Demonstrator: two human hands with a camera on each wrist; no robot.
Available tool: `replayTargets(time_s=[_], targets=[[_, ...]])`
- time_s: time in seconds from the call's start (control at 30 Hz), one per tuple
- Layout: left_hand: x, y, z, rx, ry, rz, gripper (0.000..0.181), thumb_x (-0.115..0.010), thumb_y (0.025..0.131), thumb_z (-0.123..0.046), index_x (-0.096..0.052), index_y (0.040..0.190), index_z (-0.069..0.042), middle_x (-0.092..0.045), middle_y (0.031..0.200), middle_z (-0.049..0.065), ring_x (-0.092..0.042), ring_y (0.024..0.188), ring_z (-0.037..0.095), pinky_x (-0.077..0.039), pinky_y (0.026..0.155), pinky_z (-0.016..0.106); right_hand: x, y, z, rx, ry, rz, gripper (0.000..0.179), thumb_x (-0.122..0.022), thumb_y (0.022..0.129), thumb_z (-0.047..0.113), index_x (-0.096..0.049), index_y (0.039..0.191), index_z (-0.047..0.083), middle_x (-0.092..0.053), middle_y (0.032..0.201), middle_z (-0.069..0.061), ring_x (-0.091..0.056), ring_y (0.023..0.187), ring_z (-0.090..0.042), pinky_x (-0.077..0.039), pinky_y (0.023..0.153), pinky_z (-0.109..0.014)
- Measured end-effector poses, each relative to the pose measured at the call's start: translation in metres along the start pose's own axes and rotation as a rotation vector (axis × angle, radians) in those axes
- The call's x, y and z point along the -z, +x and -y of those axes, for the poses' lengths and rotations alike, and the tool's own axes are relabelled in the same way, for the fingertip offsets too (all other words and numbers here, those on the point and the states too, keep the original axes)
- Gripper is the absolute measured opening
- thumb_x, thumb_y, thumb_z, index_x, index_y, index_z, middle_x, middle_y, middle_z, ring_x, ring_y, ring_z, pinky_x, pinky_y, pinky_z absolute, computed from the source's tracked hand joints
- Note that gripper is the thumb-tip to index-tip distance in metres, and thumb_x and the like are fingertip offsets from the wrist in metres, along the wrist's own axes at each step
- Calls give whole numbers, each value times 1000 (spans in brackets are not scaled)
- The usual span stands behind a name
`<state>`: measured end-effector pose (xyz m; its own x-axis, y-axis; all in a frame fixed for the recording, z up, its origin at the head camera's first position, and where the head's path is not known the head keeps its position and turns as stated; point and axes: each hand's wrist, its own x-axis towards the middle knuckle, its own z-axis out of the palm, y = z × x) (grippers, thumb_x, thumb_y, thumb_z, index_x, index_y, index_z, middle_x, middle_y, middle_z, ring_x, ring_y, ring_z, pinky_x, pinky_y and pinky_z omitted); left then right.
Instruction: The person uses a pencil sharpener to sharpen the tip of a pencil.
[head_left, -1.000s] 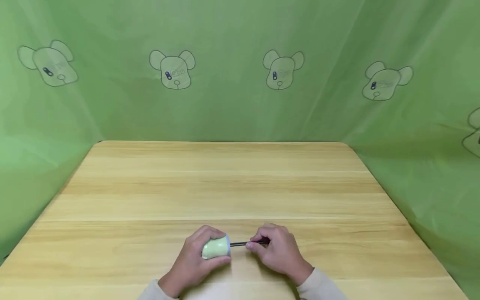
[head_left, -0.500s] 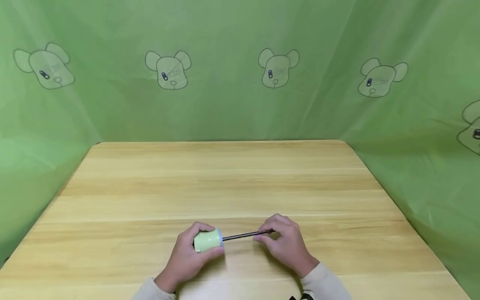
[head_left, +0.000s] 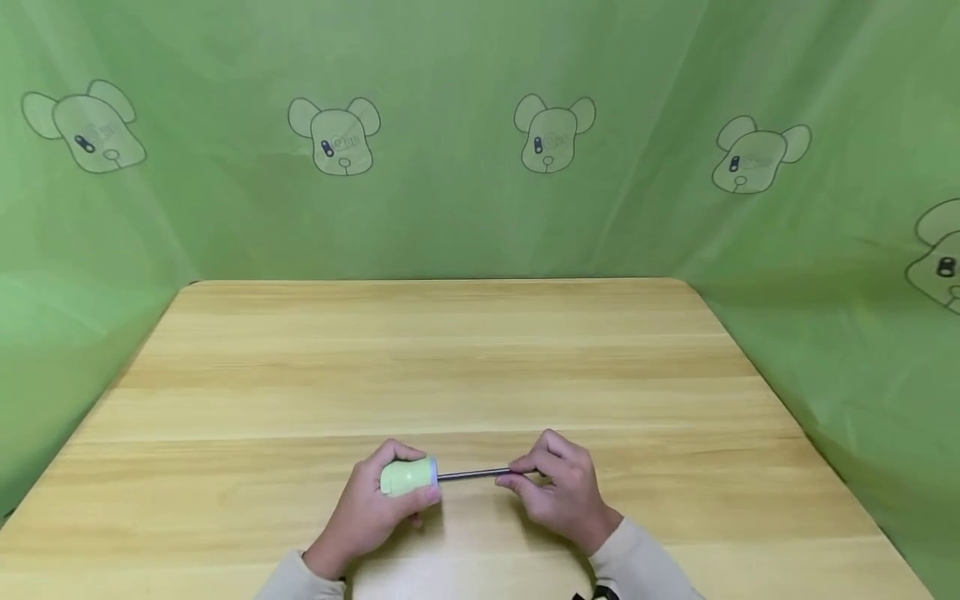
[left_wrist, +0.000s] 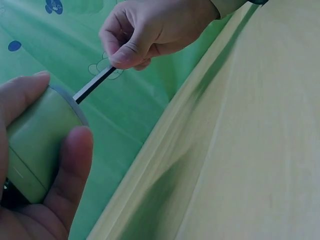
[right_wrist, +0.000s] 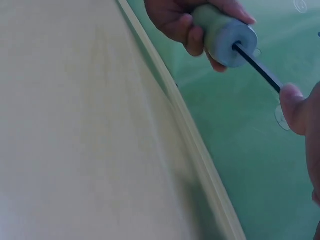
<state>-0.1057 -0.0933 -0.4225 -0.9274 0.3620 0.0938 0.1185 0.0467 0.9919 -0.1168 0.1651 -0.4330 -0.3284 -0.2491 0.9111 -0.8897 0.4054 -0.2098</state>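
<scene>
My left hand (head_left: 367, 508) grips a small light green, drum-shaped pencil sharpener (head_left: 407, 477), thumb along the near side and fingers over the far side. Its blue-grey end face (right_wrist: 242, 40) has a round hole in the middle and points right. A thin dark, many-sided pencil (head_left: 472, 475) runs straight into that hole, so its inner end is hidden. My right hand (head_left: 566, 483) pinches the pencil between thumb and fingertips, away from the sharpener. In the left wrist view, a bare length of pencil (left_wrist: 92, 86) shows between the end face and the right fingertips.
Both hands are over the near part of a light wooden table (head_left: 450, 358). A green curtain (head_left: 450, 225) with printed bear heads encloses the back and sides. Pale sleeves cover both forearms, and something black (head_left: 604, 592) shows at the right cuff.
Over the second, the left hand with the sharpener has shifted left and slightly up in the view. The right fingers are farther from the sharpener, and more bare pencil shows between the hands.
</scene>
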Motion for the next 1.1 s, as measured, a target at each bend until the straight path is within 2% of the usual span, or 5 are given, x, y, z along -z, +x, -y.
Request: replayTargets(time_s=[0.2,0.43,0.7,0.9,1.1], targets=[[-5,0,2,-6,50,9,37,-81,77,-12,-59,107,-4,-58,89,13,-58,67,21,-56,54,32,11,-2,8,-178,-63,149,31,-81,80,29,-60,67,11,-51,62,4,-47,49,-6,-40,45,-11],[-5,-2,4,-90,170,-4,37,-84,76,-19,-62,105,-11,-61,92,8,-55,69,19,-51,54,28,22,12,19,-777,115,428,24,-82,78,18,-63,63,16,-51,57,13,-42,48,1,-38,42,-20],[1,-2,-1,-30,99,-90,38,-85,73,-14,-65,105,-8,-62,90,11,-56,70,22,-52,53,30,17,4,13,-321,-127,232,26,-88,64,19,-69,80,11,-60,81,7,-57,73,-11,-42,69,-21],[2,-2,-2,0,39,-37,37,-81,78,-12,-60,108,-3,-58,88,14,-57,61,21,-55,48,35,8,3,10,-177,-194,40,36,-72,85,41,-70,77,6,-62,79,0,-56,68,-16,-39,67,-21],[2,0,0,5,-2,17,37,-77,82,-11,-57,109,0,-58,87,14,-60,55,20,-56,50,37,4,0,6,-89,-159,-21,39,-73,83,42,-63,68,7,-52,66,1,-43,54,-12,-34,53,-12]])
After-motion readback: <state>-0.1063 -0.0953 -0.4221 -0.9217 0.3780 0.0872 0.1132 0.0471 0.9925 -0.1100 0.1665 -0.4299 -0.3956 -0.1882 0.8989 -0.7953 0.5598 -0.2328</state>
